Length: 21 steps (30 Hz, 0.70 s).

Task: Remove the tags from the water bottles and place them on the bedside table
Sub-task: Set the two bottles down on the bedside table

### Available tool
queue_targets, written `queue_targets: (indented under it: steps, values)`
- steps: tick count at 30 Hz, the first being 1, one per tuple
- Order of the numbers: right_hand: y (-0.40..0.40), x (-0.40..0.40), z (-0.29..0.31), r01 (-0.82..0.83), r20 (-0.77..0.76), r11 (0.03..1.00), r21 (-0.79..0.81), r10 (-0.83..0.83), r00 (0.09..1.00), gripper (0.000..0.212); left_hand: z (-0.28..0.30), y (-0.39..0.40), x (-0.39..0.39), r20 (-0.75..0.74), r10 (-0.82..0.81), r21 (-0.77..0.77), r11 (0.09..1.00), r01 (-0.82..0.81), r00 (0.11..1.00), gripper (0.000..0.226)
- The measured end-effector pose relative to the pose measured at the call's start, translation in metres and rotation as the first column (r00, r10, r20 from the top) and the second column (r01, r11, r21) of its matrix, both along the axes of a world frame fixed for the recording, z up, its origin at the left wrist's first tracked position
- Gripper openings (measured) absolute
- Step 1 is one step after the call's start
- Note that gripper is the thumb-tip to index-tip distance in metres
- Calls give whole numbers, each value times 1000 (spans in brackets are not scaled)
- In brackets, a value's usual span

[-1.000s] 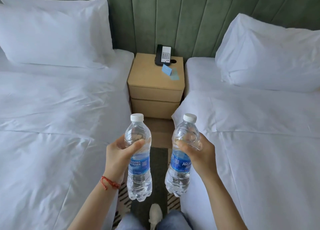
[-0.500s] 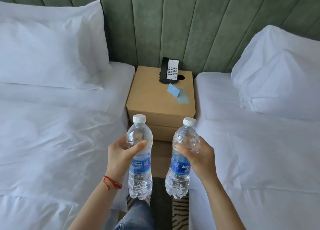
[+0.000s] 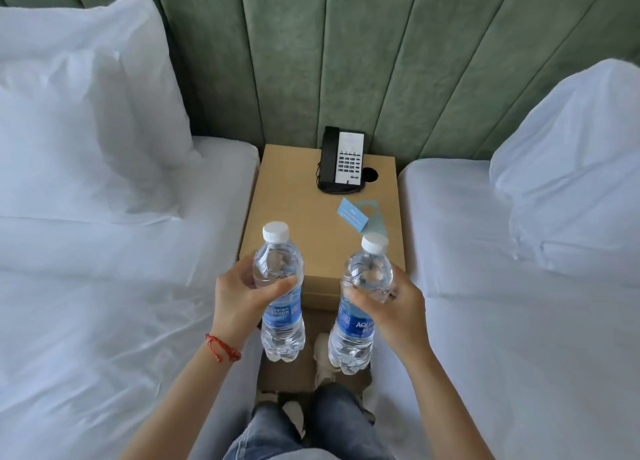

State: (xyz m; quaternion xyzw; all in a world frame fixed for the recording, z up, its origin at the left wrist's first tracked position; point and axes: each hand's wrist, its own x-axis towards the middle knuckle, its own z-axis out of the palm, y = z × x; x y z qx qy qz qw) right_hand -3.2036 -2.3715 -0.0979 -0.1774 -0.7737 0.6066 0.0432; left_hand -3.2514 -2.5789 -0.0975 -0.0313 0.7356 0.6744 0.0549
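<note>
My left hand (image 3: 242, 295) grips a clear water bottle (image 3: 280, 317) with a white cap and a blue label, held upright. A second, matching bottle (image 3: 360, 307) is upright in my right hand (image 3: 398, 307). Both bottles hang in the air just in front of the near edge of the tan bedside table (image 3: 294, 224). I see no tag on either bottle neck. A blue card (image 3: 352, 218) lies on the table top, right of centre.
A black and white telephone (image 3: 343, 161) stands at the back of the table beside a round hole. White beds (image 3: 104, 303) with pillows flank the table left and right. A green padded headboard (image 3: 346, 61) rises behind. My legs and shoes show below.
I have moved closer to the bedside table, which now sits directly behind the bottles. Both hands keep the same grip on the bottles.
</note>
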Motion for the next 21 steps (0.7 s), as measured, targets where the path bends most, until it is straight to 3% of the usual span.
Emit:
queue_targets:
  steps: [4, 10, 13, 21]
  values:
    - [15, -59, -13, -53, 12, 998, -14, 53, 998, 55, -14, 13, -49, 7, 34, -20, 999, -33, 999, 55]
    - [38, -144, -31, -111, 69, 994, 23, 109, 992, 50, -29, 34, -118, 17, 91, -54, 994, -90, 996, 50]
    - [46, -176, -46, -137, 117, 990, 27, 133, 984, 60, -39, 42, -148, 38, 110, -73, 991, -107, 993, 62]
    - [44, -240, -94, -71, 204, 997, 43, 61, 977, 67, -95, 46, -227, 148, 126, -130, 986, -107, 981, 59]
